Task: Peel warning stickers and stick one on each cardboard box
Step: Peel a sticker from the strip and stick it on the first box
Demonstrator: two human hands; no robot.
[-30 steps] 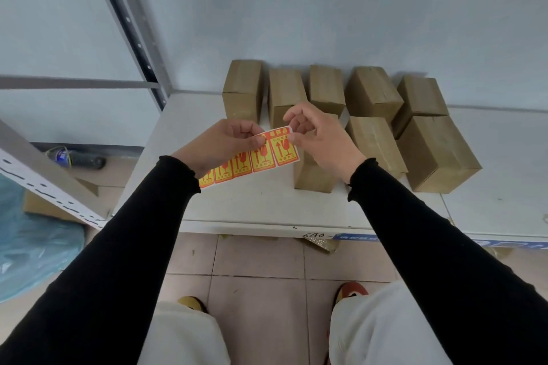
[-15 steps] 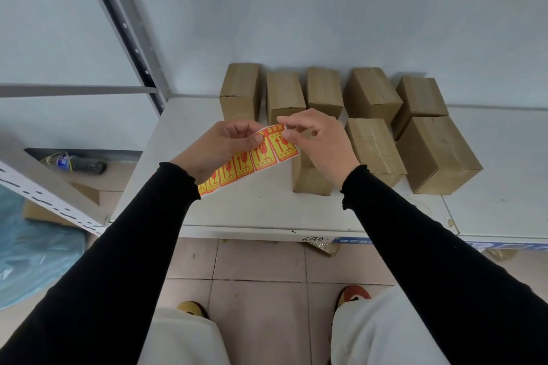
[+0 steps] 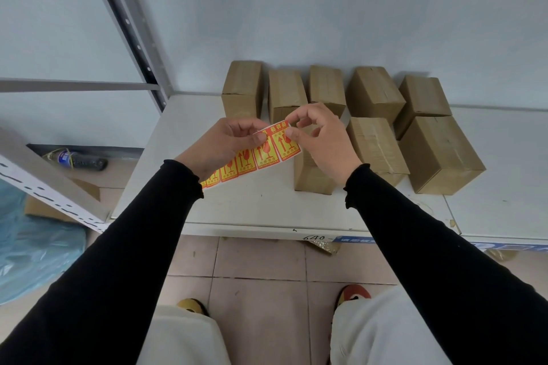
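Note:
A strip of red and yellow warning stickers point(image 3: 261, 154) hangs in the air above the white shelf point(image 3: 252, 201). My left hand point(image 3: 219, 145) pinches the strip near its top end. My right hand point(image 3: 320, 139) pinches the upper corner of the end sticker point(image 3: 284, 141) between thumb and forefinger. Several plain brown cardboard boxes stand on the shelf in two rows, among them a far-left box point(image 3: 241, 89) and a large right box point(image 3: 439, 154). One box point(image 3: 311, 175) is partly hidden under my right hand. No sticker shows on any box.
A grey upright shelf post point(image 3: 127, 27) rises at the left. A blue plastic bag point(image 3: 32, 255) and a bottle point(image 3: 74, 157) lie on the floor at the left. The wall stands right behind the boxes. My feet are on the tiled floor point(image 3: 261, 275) below the shelf edge.
Both hands with the strip have shifted slightly left and up. My right thumb and forefinger have moved onto the end sticker's top corner.

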